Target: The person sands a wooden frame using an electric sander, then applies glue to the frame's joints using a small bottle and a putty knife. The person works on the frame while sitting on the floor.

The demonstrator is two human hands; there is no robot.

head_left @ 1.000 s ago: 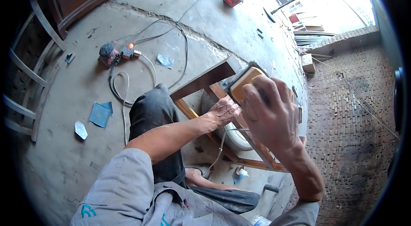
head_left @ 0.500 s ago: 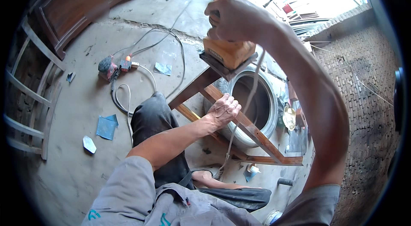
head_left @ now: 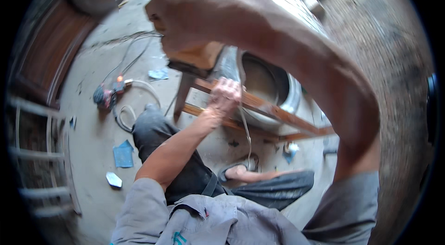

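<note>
Right hand (head_left: 185, 10) is clenched on top of the orange-yellow boxy electric sander (head_left: 194, 57), lifted up close to the camera, just above the upper end of the reddish-brown wooden frame (head_left: 264, 106). Left hand (head_left: 225, 95) has its fingers wrapped around the frame's upper rail, holding it over the round grey metal basin (head_left: 266, 80).

Risks, as judged:
- The thin pale power cord (head_left: 244, 119) hangs from the sander straight down across the left hand and the rails to the floor near the bare foot in a dark sandal (head_left: 241, 170). It looks likely to snag on a rail or get caught under the sander's pad.
- Left fingers sit on the very rail beneath the sander; a drop or slip of the tool would land near the knuckles.
- The frame leans on the basin's rim, steadied by one hand only; a sideways push could slide it off.
- The picture is motion-blurred, so whether the pad is running cannot be told.

Counts:
- Sander: one.
- Frame: one, with two long rails visible.
- Basin: one.
- Blue sandpaper sheets on the grey concrete floor (head_left: 92, 147): one by the knee (head_left: 123, 154), one further off (head_left: 159, 74), and a small pale scrap (head_left: 113, 179).
- Second power tool, dark with red parts (head_left: 105, 95), with coiled hose or cable: one.
</note>
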